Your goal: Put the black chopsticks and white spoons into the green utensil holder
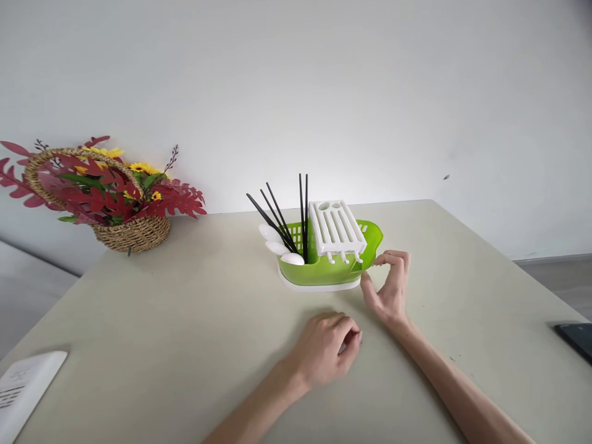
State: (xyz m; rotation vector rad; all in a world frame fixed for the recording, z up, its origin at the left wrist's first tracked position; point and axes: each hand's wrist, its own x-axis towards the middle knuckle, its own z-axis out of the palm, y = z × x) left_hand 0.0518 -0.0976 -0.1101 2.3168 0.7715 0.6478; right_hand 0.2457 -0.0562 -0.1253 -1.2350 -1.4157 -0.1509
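Observation:
A green plastic utensil holder stands on its white base tray near the middle of the table. Several black chopsticks and white spoons lean out of its left part. Over its right part sits a white slotted rack with small hooks along the front. At the holder's right end my right hand pinches the edge between thumb and fingers; the fingertips are partly hidden. My left hand rests loosely curled on the table in front of the holder, with nothing visible in it.
A wicker basket of red leaves and yellow flowers stands at the back left. At the front left edge lies a white object with dark print. A black phone-like object is at the far right. The wall rises behind the table.

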